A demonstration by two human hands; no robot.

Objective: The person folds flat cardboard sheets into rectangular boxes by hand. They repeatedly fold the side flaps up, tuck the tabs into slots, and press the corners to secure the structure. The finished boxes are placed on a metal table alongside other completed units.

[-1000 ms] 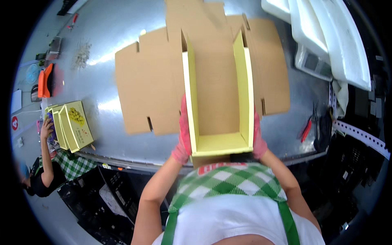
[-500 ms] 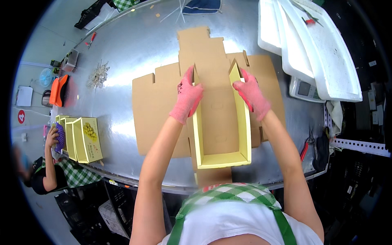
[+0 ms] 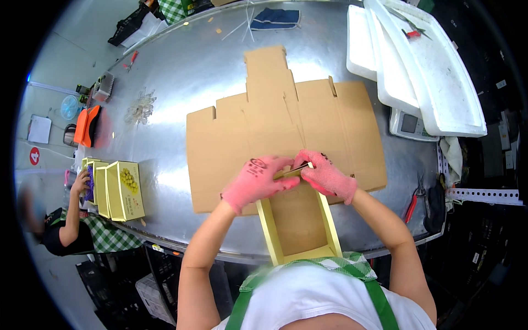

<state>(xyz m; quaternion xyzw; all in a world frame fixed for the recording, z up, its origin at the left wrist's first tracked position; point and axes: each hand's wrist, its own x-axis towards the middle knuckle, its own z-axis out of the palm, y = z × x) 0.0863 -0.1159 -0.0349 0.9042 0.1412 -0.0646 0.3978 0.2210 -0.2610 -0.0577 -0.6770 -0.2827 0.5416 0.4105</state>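
Observation:
A half-folded carton (image 3: 269, 231) with yellow walls and a brown bottom lies lengthwise before me, its near end against my apron. At its far end both pink-gloved hands meet over the folded-in end flaps. My left hand (image 3: 258, 180) is closed on the left flap, fingers pointing right. Against the right flap, my right hand (image 3: 328, 177) pinches with thumb and fingers. The flap edges between the fingertips are partly hidden by the gloves. Under the far end and beyond it, flat brown cardboard blanks (image 3: 220, 146) lie on the metal table (image 3: 165, 99).
White foam trays (image 3: 429, 77) lean at the right above a scale (image 3: 410, 125). Red-handled pliers (image 3: 412, 203) lie at the right edge. Folded yellow boxes (image 3: 124, 190) stand at the left beside a co-worker's hand (image 3: 81, 181). A blue cloth (image 3: 275, 19) lies at the back.
The carton has come nearer to my body. My hands have moved from its two side walls inward to meet at its far end, where the flaps are now folded in.

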